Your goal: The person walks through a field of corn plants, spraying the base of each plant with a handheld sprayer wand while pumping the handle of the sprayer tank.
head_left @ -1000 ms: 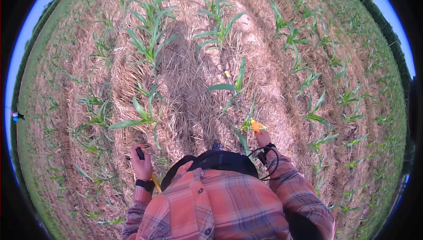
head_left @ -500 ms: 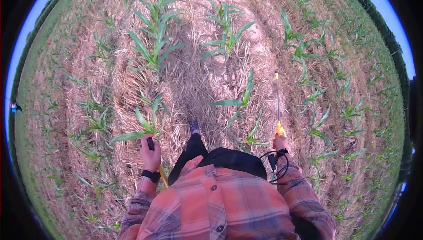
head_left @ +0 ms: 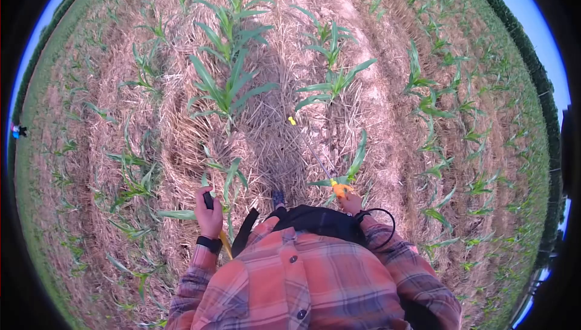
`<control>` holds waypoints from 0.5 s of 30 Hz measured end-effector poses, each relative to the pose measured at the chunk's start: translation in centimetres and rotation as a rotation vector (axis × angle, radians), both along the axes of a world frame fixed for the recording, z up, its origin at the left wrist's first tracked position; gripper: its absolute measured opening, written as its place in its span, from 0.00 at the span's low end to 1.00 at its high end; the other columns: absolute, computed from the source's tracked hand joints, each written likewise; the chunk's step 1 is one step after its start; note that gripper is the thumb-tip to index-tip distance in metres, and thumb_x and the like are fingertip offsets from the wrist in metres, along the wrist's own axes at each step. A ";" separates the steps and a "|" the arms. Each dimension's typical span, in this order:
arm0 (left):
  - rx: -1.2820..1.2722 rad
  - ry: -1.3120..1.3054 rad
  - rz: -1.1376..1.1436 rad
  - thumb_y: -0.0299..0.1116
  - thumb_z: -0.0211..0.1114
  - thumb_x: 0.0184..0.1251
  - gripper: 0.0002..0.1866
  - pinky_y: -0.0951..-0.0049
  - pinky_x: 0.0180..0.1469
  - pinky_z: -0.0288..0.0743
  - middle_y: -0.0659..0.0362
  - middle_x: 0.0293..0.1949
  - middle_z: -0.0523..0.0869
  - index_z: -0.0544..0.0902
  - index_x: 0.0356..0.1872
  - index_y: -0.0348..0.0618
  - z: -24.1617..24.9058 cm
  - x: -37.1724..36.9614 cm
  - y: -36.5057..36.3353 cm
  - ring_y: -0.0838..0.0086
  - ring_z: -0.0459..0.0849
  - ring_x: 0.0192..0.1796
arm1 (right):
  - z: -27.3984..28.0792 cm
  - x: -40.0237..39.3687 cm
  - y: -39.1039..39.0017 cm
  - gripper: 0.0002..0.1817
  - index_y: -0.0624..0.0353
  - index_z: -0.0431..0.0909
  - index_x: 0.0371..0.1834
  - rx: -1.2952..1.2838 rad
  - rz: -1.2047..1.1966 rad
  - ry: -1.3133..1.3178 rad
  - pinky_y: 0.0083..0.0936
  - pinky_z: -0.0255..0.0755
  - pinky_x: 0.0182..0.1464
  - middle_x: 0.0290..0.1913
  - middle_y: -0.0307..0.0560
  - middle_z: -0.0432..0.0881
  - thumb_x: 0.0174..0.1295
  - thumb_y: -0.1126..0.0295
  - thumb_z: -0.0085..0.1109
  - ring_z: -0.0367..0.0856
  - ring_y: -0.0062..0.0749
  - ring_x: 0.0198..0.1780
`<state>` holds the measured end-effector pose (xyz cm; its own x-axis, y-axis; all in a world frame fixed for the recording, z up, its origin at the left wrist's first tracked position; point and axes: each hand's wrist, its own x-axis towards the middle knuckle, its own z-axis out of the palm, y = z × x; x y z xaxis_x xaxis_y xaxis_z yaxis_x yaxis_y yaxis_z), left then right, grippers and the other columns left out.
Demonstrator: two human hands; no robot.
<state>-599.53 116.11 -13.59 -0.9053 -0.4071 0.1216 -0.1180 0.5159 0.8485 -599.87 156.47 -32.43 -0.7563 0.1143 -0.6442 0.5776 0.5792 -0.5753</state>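
Note:
My left hand (head_left: 209, 220), at the lower left, is closed round a black grip (head_left: 208, 200). A yellow bar (head_left: 226, 244) runs down behind that wrist toward my side. My right hand (head_left: 351, 203) is wrapped round the yellow-orange handle of a spray wand (head_left: 316, 155). The thin wand slants up and left, its yellow nozzle (head_left: 292, 120) over the straw between two plant rows. A black hose (head_left: 387, 221) loops beside my right wrist. Close to my left hand stands a young corn plant (head_left: 230, 178); another corn plant (head_left: 357, 157) is just beyond my right hand.
Rows of young corn (head_left: 227, 91) stretch ahead and to both sides. Dry straw (head_left: 181, 124) covers much of the soil. My foot (head_left: 278, 198) shows between the rows. A distant person (head_left: 18, 131) is at the far left edge; trees line the field at right.
My right hand and the wand have swung left; the nozzle went from the right side to the strip between the rows. The plants appear shifted slightly right and down. My left hand still grips the handle.

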 end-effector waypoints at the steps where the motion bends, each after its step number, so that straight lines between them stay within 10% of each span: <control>1: 0.048 -0.043 -0.001 0.21 0.52 0.50 0.12 0.81 0.25 0.59 0.63 0.23 0.66 0.69 0.37 0.42 0.0 -0.6 -0.5 0.82 0.63 0.23 | 0.9 -1.1 -1.2 0.17 0.58 0.73 0.24 0.048 0.151 -0.046 0.19 0.66 0.19 0.15 0.38 0.73 0.53 0.54 0.48 0.71 0.21 0.15; 3: 0.098 -0.089 -0.003 0.20 0.51 0.50 0.12 0.81 0.27 0.59 0.63 0.26 0.66 0.69 0.38 0.41 -0.2 -1.9 -1.1 0.81 0.63 0.26 | 1.6 -2.9 -2.9 0.17 0.57 0.74 0.25 0.102 0.297 0.088 0.19 0.66 0.20 0.16 0.38 0.74 0.53 0.54 0.48 0.72 0.21 0.15; 5: -0.002 0.032 -0.006 0.21 0.52 0.49 0.12 0.80 0.23 0.59 0.64 0.20 0.65 0.69 0.37 0.42 -0.7 -3.0 -1.4 0.82 0.63 0.21 | 2.6 -4.7 -4.1 0.19 0.61 0.74 0.27 0.012 0.448 -0.004 0.34 0.67 0.32 0.23 0.53 0.77 0.50 0.54 0.48 0.76 0.44 0.29; 15: -0.023 -0.043 0.102 0.21 0.53 0.50 0.12 0.81 0.24 0.60 0.64 0.21 0.68 0.69 0.37 0.41 0.5 -8.0 -1.1 0.83 0.64 0.22 | 1.3 -12.5 -5.3 0.18 0.61 0.72 0.27 -0.180 0.816 0.091 0.33 0.64 0.31 0.24 0.52 0.76 0.51 0.54 0.49 0.74 0.43 0.28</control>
